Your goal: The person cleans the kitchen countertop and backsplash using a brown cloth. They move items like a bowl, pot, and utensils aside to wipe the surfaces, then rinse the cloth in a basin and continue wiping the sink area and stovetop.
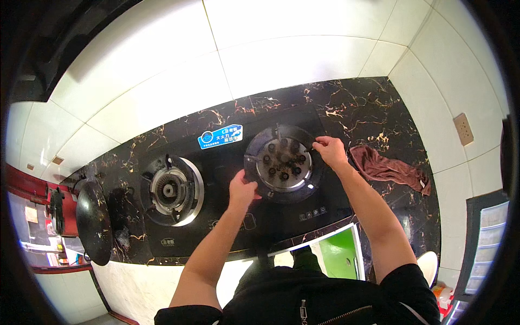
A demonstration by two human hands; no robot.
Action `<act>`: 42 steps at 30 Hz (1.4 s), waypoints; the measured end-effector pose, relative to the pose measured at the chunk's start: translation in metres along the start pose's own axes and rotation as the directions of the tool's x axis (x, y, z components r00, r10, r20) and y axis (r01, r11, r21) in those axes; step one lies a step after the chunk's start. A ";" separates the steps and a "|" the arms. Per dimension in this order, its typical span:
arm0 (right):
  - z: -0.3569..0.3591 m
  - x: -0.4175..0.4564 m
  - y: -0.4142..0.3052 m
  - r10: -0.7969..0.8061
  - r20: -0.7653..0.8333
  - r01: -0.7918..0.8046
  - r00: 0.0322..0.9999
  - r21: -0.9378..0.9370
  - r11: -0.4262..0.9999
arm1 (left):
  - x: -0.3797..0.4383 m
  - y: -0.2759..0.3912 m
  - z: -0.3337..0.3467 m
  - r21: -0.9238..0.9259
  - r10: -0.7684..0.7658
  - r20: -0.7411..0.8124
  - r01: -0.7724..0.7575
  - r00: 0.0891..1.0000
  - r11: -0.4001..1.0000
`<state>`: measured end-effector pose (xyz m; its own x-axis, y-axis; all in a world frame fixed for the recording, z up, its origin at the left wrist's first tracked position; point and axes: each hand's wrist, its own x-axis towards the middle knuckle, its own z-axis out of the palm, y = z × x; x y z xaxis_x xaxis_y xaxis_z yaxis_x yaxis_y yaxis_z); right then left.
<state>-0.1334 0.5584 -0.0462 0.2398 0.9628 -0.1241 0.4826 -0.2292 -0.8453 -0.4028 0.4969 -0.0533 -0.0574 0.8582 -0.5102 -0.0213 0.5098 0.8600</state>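
A black ring-shaped pan support (285, 196) surrounds the right burner (284, 160) of a black glass gas hob (223, 183). My right hand (331, 151) pinches the upper right edge of this ring between thumb and fingers. At the ring's lower left edge is my left hand (243, 189), slightly blurred, its fingers bent; whether it grips the ring cannot be told. The left burner (168, 189) has its own dark pan support (148, 211) around it. Behind and between the burners lies a blue sticker (220, 136) with writing.
A crumpled brown cloth (388, 168) lies on the black marbled countertop (349, 97) right of the hob. On the left, a black wok (94, 223) stands near the counter's edge. White wall tiles (292, 57) rise behind. Below the front edge, a green panel (339, 254) shows.
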 end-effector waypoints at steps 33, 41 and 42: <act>-0.329 -0.072 0.231 0.194 -0.507 -0.478 0.840 -0.519 0.709 | 0.006 0.001 0.327 0.375 0.432 0.834 -0.927 0.344 0.014; -0.261 -0.054 0.240 -0.040 -0.459 -0.285 0.887 -0.615 0.736 | 0.046 -0.018 0.361 0.432 0.452 0.837 -0.880 0.310 -0.197; -0.252 -0.044 0.229 -0.081 -0.416 -0.221 0.906 -0.627 0.747 | 0.061 -0.003 0.355 0.472 0.422 0.827 -0.867 0.373 -0.160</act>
<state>0.1789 0.4273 -0.1030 0.5289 0.8310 0.1723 0.8353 -0.4739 -0.2787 -0.0517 0.5686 -0.0909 0.7946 0.5847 0.1636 0.5248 -0.7969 0.2992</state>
